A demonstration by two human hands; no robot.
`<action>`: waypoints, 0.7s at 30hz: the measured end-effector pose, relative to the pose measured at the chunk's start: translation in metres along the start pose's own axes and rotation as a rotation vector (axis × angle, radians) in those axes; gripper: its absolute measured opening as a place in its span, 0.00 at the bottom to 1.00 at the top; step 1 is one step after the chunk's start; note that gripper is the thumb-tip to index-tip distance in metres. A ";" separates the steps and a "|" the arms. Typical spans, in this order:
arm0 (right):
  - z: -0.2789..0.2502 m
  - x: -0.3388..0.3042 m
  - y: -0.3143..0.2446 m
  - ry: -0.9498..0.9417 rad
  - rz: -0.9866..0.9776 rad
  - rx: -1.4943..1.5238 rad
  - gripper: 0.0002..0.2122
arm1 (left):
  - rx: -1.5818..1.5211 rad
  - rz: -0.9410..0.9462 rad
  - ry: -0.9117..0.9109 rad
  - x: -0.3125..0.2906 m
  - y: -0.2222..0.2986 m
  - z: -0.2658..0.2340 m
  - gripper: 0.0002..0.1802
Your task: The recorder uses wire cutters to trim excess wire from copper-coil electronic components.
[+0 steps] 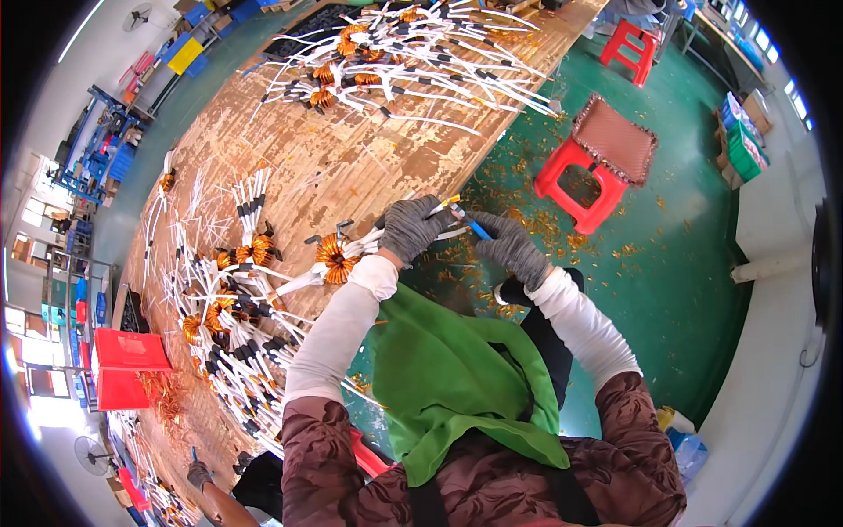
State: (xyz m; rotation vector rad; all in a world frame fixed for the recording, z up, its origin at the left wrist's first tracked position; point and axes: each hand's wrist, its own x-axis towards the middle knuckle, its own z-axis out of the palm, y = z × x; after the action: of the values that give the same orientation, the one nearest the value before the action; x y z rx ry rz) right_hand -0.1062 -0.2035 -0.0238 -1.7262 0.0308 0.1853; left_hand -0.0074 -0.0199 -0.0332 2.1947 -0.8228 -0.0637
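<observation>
The fingers [420, 221] of the left hand [408, 230], in a grey knit glove, are curled and pressed together around a bundle of white sleeved lead wires [373, 239] that run back to a copper-wound toroidal coil [334, 257]; the coil lies on the long, worn wooden worktop [351, 167], just beside its near edge. The right hand [514, 248], gloved the same, pinches a small blue-handled tool [479, 230] whose tip meets the yellow wire ends [450, 202] just off that edge. The coil looks dense and heavy for its size, its winding stiff, while the leads look light and springy; the sleeving seems the safest place to grip, close to the tips, since bare ends would likely bend. Further along the worktop lie more such coils with white leads [237, 299], and another heap [386, 61] at its far end. Beyond the near edge, a green floor [667, 263] is strewn with orange scraps, and a red plastic stool [584, 180] with a woven pad stands there.
</observation>
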 end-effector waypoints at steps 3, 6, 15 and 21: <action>0.016 -0.007 0.019 0.086 -0.039 0.102 0.26 | 0.024 -0.061 -0.088 0.002 0.005 -0.002 0.15; 0.036 -0.005 0.036 0.160 -0.013 0.216 0.26 | -0.173 0.063 -0.022 0.002 -0.028 0.015 0.17; 0.010 0.003 0.024 0.099 0.018 -0.037 0.27 | -0.161 0.030 -0.082 0.000 -0.010 -0.003 0.17; 0.006 0.010 -0.005 0.313 -0.377 -0.789 0.30 | -0.683 -0.111 -0.235 -0.002 -0.010 -0.027 0.16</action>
State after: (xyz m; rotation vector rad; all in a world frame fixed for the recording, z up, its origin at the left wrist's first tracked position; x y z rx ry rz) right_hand -0.0963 -0.1964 -0.0212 -2.4901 -0.1570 -0.4077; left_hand 0.0041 0.0032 -0.0217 1.5936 -0.6717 -0.5801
